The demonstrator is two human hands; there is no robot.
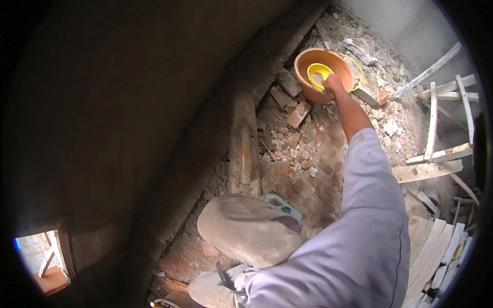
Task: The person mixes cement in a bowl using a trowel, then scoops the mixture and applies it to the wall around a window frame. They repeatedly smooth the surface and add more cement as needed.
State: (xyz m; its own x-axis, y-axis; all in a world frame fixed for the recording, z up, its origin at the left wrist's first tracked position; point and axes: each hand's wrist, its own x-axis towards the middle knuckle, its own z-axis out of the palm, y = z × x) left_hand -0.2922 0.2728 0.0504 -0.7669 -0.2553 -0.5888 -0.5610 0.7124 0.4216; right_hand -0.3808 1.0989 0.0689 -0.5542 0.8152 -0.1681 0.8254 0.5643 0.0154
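My right hand (334,83) reaches far forward into an orange bucket (308,90) that stands on the rubble. Inside the bucket lies a yellow bowl (317,70), and my fingers close on its near rim. The bucket's yellow wire handle (358,69) hangs over its right side. A white sleeve covers my right arm down to the forearm. My bent knee (246,228) in dusty trousers shows at the bottom middle. My left hand is not in the picture.
A dark wall (113,102) fills the left, with a small opening (41,256) at its lower left. Brick pieces (299,114) and broken rubble cover the ground. A rough wooden frame (436,123) stands at the right, and white slats (436,251) lie at the lower right.
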